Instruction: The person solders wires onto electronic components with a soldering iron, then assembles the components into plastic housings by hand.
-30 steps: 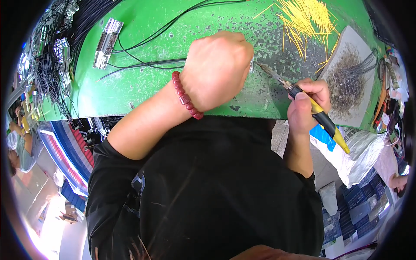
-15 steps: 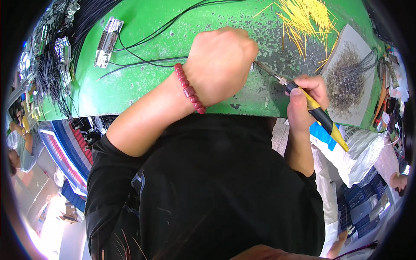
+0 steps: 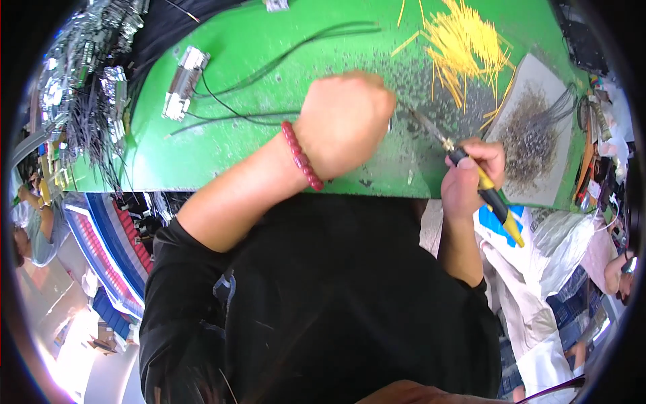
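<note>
My left hand [image 3: 346, 121], with a red bead bracelet [image 3: 301, 156] on the wrist, is closed in a fist over the green work table [image 3: 222, 148]; what it grips is hidden beneath it. Thin black wires [image 3: 249, 114] run from under this hand to a small metal connector block [image 3: 183, 82] at the left. My right hand [image 3: 471, 176] holds a soldering iron [image 3: 479, 176] with a black and yellow handle. Its metal tip points up and left toward the left fist.
A heap of short yellow wire pieces [image 3: 464, 40] lies at the back right. A grey pad [image 3: 531, 131] covered with dark wire scraps sits at the right. Bundles of black cables with metal connectors [image 3: 87, 74] pile up at the far left. Another person [image 3: 33, 222] sits at the left edge.
My left fist has shifted slightly right and forward over the table. The soldering iron tip has come closer to the fist.
</note>
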Demonstrator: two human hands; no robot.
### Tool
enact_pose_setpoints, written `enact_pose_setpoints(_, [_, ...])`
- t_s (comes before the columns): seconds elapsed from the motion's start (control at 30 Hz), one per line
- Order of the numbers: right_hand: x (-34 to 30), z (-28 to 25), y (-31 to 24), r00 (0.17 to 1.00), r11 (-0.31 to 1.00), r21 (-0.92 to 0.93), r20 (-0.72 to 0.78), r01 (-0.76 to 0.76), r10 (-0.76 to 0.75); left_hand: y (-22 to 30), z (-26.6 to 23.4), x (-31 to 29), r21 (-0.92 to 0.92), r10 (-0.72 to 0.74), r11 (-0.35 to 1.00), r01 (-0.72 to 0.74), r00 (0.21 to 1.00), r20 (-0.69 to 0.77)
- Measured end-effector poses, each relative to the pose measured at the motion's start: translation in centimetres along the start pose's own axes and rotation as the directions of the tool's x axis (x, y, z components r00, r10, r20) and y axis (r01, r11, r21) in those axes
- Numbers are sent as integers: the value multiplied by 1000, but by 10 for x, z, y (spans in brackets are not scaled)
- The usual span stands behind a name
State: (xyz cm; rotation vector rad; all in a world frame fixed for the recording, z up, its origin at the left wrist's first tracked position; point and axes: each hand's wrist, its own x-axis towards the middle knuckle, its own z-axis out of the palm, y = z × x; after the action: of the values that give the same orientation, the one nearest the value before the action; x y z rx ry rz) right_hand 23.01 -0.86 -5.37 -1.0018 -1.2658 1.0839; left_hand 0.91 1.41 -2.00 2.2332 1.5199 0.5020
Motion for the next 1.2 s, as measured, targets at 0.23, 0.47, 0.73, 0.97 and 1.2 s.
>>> enact_pose_setpoints(0.23, [-4,1,6,997,1000,-17,-73,26,-27,-5,-6,-1,-103,18,994,-19,1000,-6])
enact_pose_setpoints(0.47, [-6,3,4,994,998,-62,-111,-12,5,-54,-26,37,348,18,934,84,960,-281])
enact_pose_setpoints(0.73, [0,5,-10,999,1000,5,-37,-7,7,-61,-33,29,123,-10,992,27,990,-137])
enact_pose_setpoints(0.97, [29,30,-34,980,988,-149,190,-35,64,-16,-43,-17,-194,22,980,-49,990,-140])
enact_pose_setpoints(1.2, [38,56,-33,956,979,-105,255,177,-146,-9,-36,-23,-281,2,959,-44,989,-148])
